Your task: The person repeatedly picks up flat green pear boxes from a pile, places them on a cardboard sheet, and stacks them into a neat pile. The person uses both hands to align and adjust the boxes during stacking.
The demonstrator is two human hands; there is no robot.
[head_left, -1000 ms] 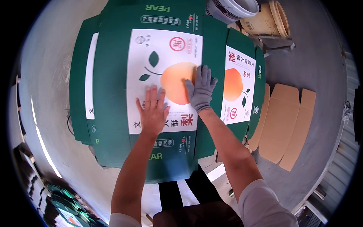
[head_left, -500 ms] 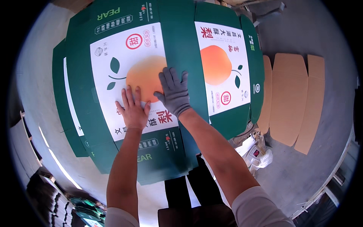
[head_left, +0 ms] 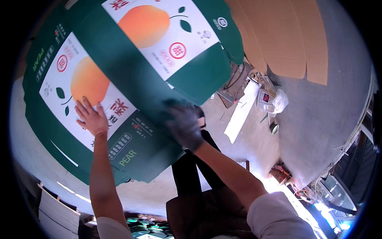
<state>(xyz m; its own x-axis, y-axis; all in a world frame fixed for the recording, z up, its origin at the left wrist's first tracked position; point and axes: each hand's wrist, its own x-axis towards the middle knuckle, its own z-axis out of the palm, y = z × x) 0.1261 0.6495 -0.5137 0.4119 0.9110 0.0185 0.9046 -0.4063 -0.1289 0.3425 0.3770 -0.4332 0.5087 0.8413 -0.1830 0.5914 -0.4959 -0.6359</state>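
Observation:
A large flat green cardboard carton blank [head_left: 119,51], printed with white panels and orange pears, lies in front of me on what looks like a stack of them. My bare left hand [head_left: 92,117] rests on its left white panel, fingers spread just below the pear picture. Near the blank's close edge is my right hand [head_left: 185,125], in a grey glove and smeared by motion. It is over or against the green border, and I cannot see whether its fingers grip anything.
Flat brown cardboard sheets [head_left: 278,36] lie at the far right. Beside them on the floor are a long white strip [head_left: 242,109], a clear plastic bag [head_left: 280,101] and scraps. Several green printed pieces [head_left: 147,228] sit at the bottom. Cables and a reddish-brown item [head_left: 279,175] lie lower right.
The view has turned, so the blank appears shifted left and tilted. My right hand has left the middle of the blank for its near edge. My left hand stays on the white panel.

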